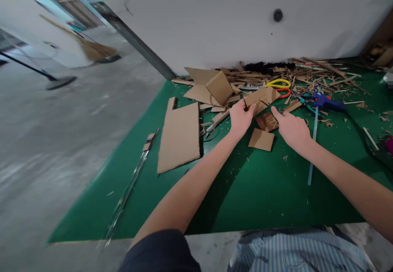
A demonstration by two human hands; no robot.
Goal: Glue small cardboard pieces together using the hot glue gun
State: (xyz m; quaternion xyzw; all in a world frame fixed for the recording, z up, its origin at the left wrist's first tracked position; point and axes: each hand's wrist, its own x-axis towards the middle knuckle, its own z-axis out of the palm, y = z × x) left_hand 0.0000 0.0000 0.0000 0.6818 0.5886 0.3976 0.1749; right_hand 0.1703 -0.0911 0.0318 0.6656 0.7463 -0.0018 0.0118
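Cardboard pc is above the worktop, L hand grip pinching it, R hand grip apparently closed on a thin tool at it; loose sq looks done, held pc probably mid-cut, lg sheet seemingly left over.

"What colour is the tabletop?"
"Deep green. The cardboard sheet left of centre is plain tan, and so is the cardboard piece right of centre."
"And the scissors, upper right?"
"One handle loop yellow, the other orange-red. The glue gun is dark blue, the thin stick below it pale blue."
"Where's the pattern?"
"Blue-and-white stripes on the cloth, bottom edge. The sleeve, bottom left of centre, is dark navy."
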